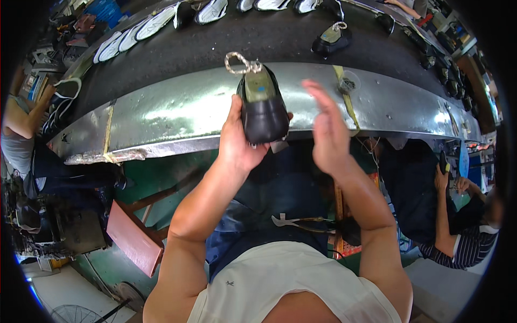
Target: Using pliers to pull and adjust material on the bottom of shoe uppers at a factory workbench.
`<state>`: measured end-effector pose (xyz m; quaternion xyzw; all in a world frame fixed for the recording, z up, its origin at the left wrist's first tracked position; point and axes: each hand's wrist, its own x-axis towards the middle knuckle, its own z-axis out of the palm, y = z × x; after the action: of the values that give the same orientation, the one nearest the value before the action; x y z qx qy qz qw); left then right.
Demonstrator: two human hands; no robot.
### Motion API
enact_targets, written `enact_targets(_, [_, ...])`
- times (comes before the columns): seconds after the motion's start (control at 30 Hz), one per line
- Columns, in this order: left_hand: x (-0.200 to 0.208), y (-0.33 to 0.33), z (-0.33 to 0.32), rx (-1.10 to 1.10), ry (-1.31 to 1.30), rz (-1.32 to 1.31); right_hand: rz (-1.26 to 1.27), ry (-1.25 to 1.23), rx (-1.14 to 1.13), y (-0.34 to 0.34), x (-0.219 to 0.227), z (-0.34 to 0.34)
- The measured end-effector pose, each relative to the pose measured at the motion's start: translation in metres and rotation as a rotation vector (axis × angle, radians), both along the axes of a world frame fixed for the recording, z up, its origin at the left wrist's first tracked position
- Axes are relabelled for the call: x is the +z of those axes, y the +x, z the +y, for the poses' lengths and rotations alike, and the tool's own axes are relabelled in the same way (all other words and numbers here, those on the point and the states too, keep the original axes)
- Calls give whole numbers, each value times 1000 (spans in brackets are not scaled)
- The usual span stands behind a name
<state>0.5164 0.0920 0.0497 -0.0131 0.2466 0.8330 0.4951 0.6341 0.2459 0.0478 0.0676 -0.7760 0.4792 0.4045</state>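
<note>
My left hand [238, 139] grips a black shoe upper on a green last [262, 106], heel toward me, held up over the metal edge of the conveyor. A twisted white lace loop [241, 64] sticks out from the top of the shoe. My right hand [326, 131] is raised just right of the shoe, fingers straight and apart, holding nothing and not touching it.
A black conveyor belt [226, 40] carries another lasted shoe [333, 37] and a row of white soles [141, 29]. Its metal rim [177, 116] curves across in front. Pliers [288, 221] lie on my lap. Other people sit at the left [21, 134] and right [458, 215].
</note>
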Motion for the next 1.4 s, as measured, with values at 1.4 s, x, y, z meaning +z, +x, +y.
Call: enact_targets(1.4, [-74, -633, 153, -139, -1773, 1660, -933, 491, -833, 22, -76, 213])
